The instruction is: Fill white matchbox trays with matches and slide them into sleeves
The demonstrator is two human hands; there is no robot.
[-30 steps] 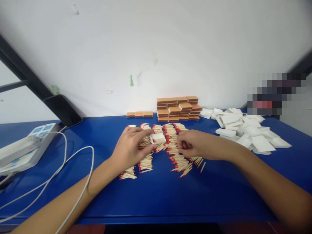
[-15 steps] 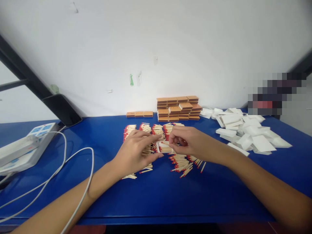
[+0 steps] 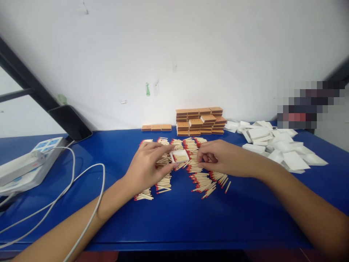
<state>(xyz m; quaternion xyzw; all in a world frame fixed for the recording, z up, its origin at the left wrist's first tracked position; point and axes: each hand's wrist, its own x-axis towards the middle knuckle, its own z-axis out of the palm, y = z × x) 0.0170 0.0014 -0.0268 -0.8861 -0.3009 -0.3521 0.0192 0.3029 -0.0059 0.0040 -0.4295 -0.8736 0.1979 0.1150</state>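
A small white matchbox tray (image 3: 185, 154) with matches (image 3: 180, 158) lying in it is held at its left end between the thumb and fingers of my left hand (image 3: 149, 162). My right hand (image 3: 216, 156) is closed just right of the tray, apart from it, with thumb and curled fingers over the loose matches (image 3: 194, 165). Whether anything is in those fingers is hidden. Red-headed matches lie in several rows under and around both hands, with a fanned bunch of matches (image 3: 203, 183) nearer to me.
Orange matchboxes (image 3: 195, 123) are stacked at the wall, with a short row of matchboxes (image 3: 156, 128) to their left. White empty trays (image 3: 278, 145) are heaped on the right. On the left are a power strip (image 3: 46, 153) and a white cable (image 3: 102, 182) crossing my left forearm.
My right hand has drawn back to the right, off the tray. The tray has shifted slightly left and up in my left hand, and its matches now show more openly.
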